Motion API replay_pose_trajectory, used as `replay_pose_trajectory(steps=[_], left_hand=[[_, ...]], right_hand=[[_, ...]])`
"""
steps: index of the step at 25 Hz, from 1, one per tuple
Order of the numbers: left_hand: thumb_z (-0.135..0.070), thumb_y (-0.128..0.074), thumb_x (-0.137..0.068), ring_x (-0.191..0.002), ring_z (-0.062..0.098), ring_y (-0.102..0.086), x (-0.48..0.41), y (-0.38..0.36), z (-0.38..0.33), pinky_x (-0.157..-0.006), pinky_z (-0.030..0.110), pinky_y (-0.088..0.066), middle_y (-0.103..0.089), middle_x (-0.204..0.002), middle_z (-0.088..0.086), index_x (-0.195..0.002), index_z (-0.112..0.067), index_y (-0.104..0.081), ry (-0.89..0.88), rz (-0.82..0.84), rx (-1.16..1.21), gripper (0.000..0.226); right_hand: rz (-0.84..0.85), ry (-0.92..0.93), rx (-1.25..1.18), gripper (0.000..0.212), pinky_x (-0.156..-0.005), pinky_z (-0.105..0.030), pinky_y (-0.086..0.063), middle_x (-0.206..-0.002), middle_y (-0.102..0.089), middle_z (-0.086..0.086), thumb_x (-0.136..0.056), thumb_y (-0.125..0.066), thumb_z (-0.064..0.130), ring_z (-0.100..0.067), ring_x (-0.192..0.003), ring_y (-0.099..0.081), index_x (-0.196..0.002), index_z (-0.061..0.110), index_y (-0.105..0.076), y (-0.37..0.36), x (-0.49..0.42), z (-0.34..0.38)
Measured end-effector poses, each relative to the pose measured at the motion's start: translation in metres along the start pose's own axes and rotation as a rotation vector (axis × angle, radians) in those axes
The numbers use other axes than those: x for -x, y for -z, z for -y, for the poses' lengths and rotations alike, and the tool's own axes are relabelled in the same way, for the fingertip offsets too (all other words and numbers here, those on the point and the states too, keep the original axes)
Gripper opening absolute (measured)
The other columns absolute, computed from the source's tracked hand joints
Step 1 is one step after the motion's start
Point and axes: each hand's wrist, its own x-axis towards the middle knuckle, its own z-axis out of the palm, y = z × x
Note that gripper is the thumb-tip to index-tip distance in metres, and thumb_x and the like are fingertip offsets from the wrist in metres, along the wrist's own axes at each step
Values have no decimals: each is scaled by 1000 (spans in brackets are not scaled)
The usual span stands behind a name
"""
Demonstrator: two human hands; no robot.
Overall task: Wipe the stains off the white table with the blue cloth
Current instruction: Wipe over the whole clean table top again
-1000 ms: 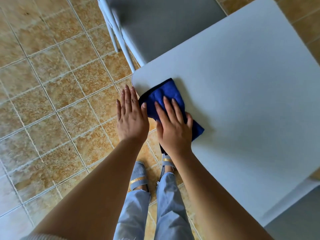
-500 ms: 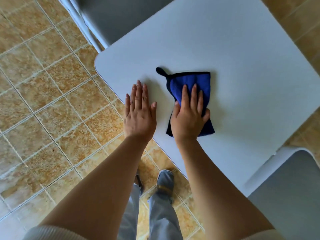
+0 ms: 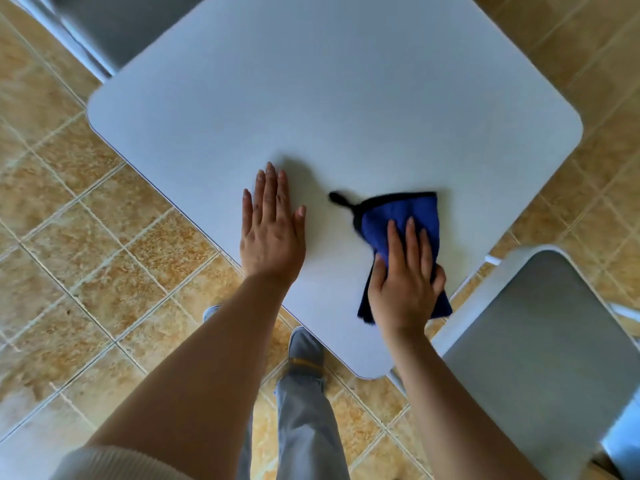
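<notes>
The white table (image 3: 329,98) fills the upper middle of the view, seen from above with rounded corners. A blue cloth (image 3: 398,216) with black trim and a small black loop lies folded on the table near its right front edge. My right hand (image 3: 403,282) presses flat on the cloth's near half, fingers spread over it. Left of it, my left hand (image 3: 272,230) rests flat on the bare tabletop, fingers together, holding nothing. I see no stains on the surface.
A grey chair seat (image 3: 540,348) with a white frame stands at the table's right front corner. Another grey chair (image 3: 114,26) sits at the far left corner. Tan floor tiles (image 3: 86,254) surround the table; my legs and shoes are below its near edge.
My right hand has slid the cloth to the right along the table, away from the left corner. My left hand stays flat on the table; the view shifted right.
</notes>
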Motion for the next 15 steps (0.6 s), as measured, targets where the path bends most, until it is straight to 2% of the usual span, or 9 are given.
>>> replay_pose_trajectory(steps=[2,4,7,10,12,15], left_hand=[[-39,-13,-100,-149,18,-3,1,-7,-8,-121,36,1,-8,-162,8,-153,-7,-11,-7,-7,-9,62],[-38,-14,-100,-149,19,-5,1,-14,-11,-121,35,1,-10,-161,9,-153,-6,-13,-6,-21,-8,62],[-37,-16,-101,-149,20,-9,1,-20,-13,-121,35,-1,-14,-161,10,-152,-4,-16,18,-68,1,61],[-38,-16,-102,-149,21,-11,2,-22,-12,-121,35,-3,-17,-160,11,-152,-4,-18,8,-102,-9,60],[-38,-17,-102,-148,21,-12,2,-23,-11,-121,35,-4,-17,-160,10,-152,-4,-19,5,-106,-16,60],[-35,-22,-102,-148,22,-13,2,-25,-13,-121,36,-5,-18,-160,11,-152,-4,-19,10,-129,-60,59]], right_hand=[[-32,-174,-70,51,-95,-50,-41,-154,-43,-1,-94,-47,35,-22,-140,-43,-144,27,-49,-5,-41,10],[-38,-218,-126,53,-95,-52,-41,-153,-44,-2,-91,-51,36,-23,-139,-44,-143,27,-51,-9,-71,30],[-53,-51,-135,52,-97,-48,-36,-154,-44,-2,-92,-52,36,-22,-141,-42,-143,27,-51,-14,-71,51],[-19,84,-151,52,-101,-47,-34,-157,-38,1,-97,-47,36,-20,-144,-37,-148,27,-44,-8,-31,48],[41,103,-127,55,-104,-47,-32,-160,-32,4,-97,-46,35,-18,-147,-31,-151,29,-38,-1,3,30],[50,64,-62,56,-105,-46,-32,-160,-31,5,-95,-50,34,-16,-147,-31,-150,31,-39,5,25,-17]])
